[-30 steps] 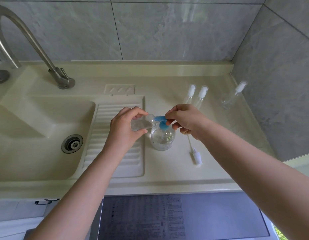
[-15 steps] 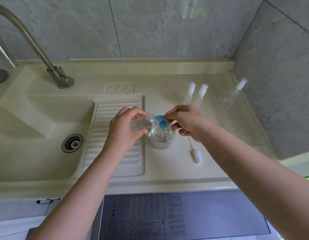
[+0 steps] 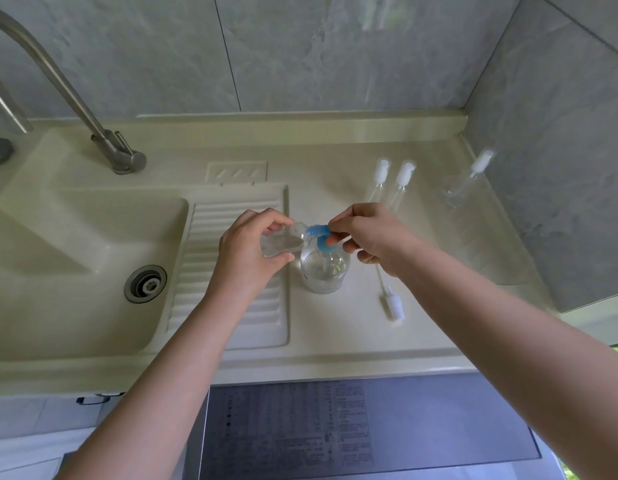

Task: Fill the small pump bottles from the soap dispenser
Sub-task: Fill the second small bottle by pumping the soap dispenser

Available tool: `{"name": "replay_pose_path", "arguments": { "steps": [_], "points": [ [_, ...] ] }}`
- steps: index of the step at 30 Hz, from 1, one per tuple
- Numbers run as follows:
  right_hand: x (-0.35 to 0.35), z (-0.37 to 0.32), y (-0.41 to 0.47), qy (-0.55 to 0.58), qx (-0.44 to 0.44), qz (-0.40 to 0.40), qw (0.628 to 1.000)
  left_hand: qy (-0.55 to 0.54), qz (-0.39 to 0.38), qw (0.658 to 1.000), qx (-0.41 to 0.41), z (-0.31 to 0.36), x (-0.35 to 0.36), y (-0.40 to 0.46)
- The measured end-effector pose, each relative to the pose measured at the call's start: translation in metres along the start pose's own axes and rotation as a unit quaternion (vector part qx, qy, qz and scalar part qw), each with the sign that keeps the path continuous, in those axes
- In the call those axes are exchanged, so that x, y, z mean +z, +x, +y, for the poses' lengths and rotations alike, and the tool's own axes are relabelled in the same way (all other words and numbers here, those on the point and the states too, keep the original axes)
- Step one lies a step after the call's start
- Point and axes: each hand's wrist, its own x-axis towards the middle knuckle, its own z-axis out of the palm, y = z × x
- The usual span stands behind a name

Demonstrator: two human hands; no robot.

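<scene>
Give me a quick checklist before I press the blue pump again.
1. Small bottle gripped by left hand: ok.
2. Bottle mouth at the blue pump nozzle: ok.
3. Right hand on the pump head: ok.
4. Soap dispenser upright on the counter: ok.
5. Loose pump top within reach: ok.
6. Fill level in the small bottle: cannot tell.

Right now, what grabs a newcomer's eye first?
The blue pump of the soap dispenser, mid-counter, under the right hand. The left hand holds a small clear bottle tilted at its spout. Three capped bottles stand behind, and a loose pump head lies right of the dispenser.
</scene>
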Motion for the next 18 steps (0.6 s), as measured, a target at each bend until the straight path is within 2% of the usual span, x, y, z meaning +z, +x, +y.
{"name": "replay_pose_path", "arguments": {
  "steps": [18],
  "points": [
    [-0.0023, 0.0032, -0.0004, 0.022, -0.005, -0.011, 1.000, 0.001, 0.004, 1.000, 0.005, -0.0020, 0.0011, 0.0019]
  ]
}}
